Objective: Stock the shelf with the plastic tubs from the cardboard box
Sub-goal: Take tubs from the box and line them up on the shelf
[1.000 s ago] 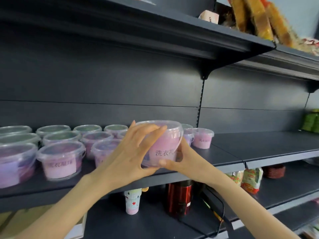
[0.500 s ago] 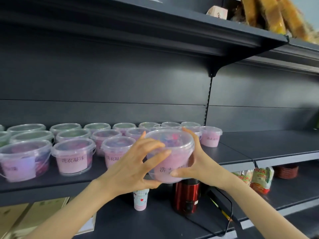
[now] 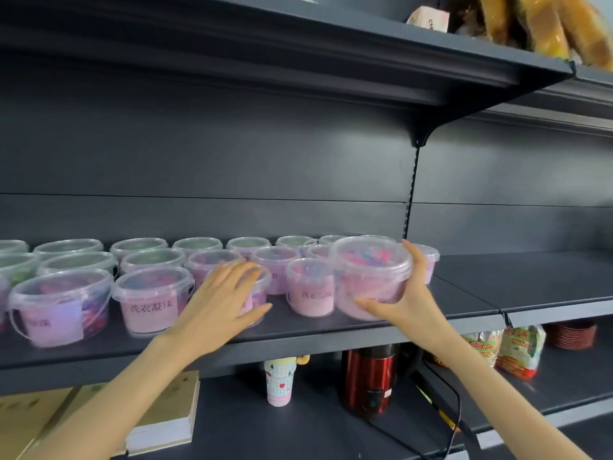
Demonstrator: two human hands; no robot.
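The dark shelf [image 3: 298, 328] is carrying three rows of clear-lidded pink plastic tubs [image 3: 152, 300], all of them standing to the left of the held tub [image 3: 371, 277], which is sitting at the right end of the front row. The held tub is standing upright with its lid up and is leaning slightly toward the camera. Its side is lying just beside the neighbouring front tub [image 3: 310, 288], and I cannot tell whether its base is resting fully on the shelf. The right hand [image 3: 408, 303] is gripping the held tub from the right, thumb curling under the near lower wall and fingers wrapping round the far rim. The left hand [image 3: 225, 300] is lying well to the left of the held tub, one tub away, with its fingers spread flat over another front-row tub [image 3: 255, 290], gripping nothing. So the right hand is the one doing the placing. The move ahead is probably settling the held tub straight down and back before letting go. The cardboard box is not showing in this view.
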